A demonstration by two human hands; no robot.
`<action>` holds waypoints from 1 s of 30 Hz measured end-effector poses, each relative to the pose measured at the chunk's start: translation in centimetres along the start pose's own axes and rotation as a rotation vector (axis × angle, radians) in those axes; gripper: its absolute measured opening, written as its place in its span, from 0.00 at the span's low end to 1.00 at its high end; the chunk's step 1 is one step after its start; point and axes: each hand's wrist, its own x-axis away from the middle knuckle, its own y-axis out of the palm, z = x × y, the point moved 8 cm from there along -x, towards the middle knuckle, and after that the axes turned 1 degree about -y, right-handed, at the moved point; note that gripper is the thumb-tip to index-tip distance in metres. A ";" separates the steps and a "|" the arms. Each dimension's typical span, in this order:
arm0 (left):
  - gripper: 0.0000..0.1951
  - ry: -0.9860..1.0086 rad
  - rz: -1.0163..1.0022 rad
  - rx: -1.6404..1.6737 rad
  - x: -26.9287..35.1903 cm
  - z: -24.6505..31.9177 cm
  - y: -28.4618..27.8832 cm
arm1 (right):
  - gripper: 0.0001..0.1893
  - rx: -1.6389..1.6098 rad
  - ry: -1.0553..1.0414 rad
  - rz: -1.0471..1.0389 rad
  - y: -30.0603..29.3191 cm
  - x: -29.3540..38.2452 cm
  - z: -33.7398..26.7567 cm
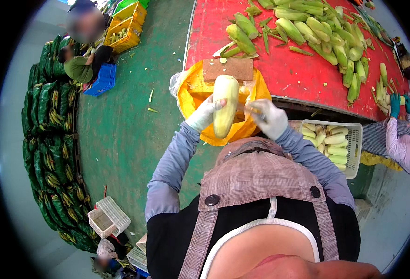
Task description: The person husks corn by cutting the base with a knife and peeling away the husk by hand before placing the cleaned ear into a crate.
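Note:
My left hand, in a white glove, grips a pale ear of corn with the thumb across its side. The ear points away from me, its blunt end at the far side. My right hand, also gloved and blurred by motion, is just right of the ear, its fingers curled. Whether those fingers hold a small thing cannot be made out. Below both hands an orange plastic bag gapes wide, with yellowish scraps inside. A brown block lies at the bag's far rim, by the corner of the red table.
Green-husked corn is heaped on the table. At my right stands a white crate of pale ears. A co-worker's teal-gloved hand is at the table's right. Stacked green sacks line the left, near a seated person and yellow crates.

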 end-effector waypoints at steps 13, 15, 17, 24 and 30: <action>0.45 -0.068 -0.031 -0.208 3.0 -3.0 1.1 | 0.11 0.112 0.177 -0.343 3.7 -0.6 2.0; 0.45 -0.090 -0.046 -0.120 3.8 -4.3 0.9 | 0.11 0.090 0.144 -0.331 4.0 -0.8 0.9; 0.45 -0.091 -0.059 -0.038 4.7 -5.6 0.6 | 0.11 0.069 0.125 -0.332 4.1 -0.7 0.1; 0.43 -0.080 -0.025 -0.033 7.1 -6.1 -0.2 | 0.10 0.053 0.078 -0.367 6.9 -0.4 -1.1; 0.44 -0.119 0.074 0.011 9.2 -7.2 -1.5 | 0.09 -0.071 0.075 -0.267 10.5 0.3 0.7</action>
